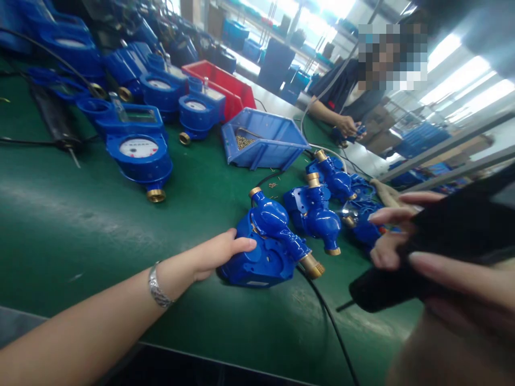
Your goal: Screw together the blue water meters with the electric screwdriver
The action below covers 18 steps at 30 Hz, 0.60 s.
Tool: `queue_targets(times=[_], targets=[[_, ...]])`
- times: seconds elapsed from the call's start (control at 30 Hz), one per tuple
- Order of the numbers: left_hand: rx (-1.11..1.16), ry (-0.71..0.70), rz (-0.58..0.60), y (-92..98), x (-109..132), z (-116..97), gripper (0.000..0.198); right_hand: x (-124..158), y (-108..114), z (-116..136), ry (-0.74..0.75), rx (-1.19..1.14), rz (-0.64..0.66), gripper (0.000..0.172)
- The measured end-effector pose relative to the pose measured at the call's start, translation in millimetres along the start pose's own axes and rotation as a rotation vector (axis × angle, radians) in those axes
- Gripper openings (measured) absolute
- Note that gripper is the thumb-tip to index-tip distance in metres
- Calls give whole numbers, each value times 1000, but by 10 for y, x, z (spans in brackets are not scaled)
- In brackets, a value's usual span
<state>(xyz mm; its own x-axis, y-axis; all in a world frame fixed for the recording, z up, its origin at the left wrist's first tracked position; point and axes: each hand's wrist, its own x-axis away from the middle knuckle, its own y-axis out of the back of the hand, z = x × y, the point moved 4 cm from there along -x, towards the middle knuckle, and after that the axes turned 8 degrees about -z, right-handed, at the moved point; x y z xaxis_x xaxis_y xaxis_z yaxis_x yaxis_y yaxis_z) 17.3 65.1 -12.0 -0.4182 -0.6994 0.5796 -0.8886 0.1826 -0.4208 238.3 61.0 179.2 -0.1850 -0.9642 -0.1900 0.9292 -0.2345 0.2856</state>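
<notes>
Fingers of left hand (217, 253) closed on edge of upturned blue meter (267, 241), at or just above green worktop (225, 319), presumably for access to its underside. Fingers of right hand (450, 273) wrapped round black driver (378, 294), bit (345, 306) apart from meter. Beyond: further meters (319, 221), and blue bin (277, 154) of small brass-coloured pieces (244, 142), open front probably for easy picking. White label (258, 283) on meter and nearest upright dial (139, 148) illegible; no brand discernible.

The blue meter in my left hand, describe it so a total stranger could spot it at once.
On the green table, find the open blue bin of small golden pieces, then look below it in the picture. There is a blue meter, dial hidden, with brass ends. Unlike the similar meter to its right, it has your left hand gripping it.
</notes>
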Motion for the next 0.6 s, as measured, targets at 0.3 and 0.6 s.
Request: queue_targets(times=[0.3, 0.6], targets=[[23, 11, 100, 43, -11, -66, 65, 464, -195, -723, -326, 344, 655, 47], [17, 15, 138, 21, -24, 12, 80, 591, -587, -496, -400, 131, 827, 56]])
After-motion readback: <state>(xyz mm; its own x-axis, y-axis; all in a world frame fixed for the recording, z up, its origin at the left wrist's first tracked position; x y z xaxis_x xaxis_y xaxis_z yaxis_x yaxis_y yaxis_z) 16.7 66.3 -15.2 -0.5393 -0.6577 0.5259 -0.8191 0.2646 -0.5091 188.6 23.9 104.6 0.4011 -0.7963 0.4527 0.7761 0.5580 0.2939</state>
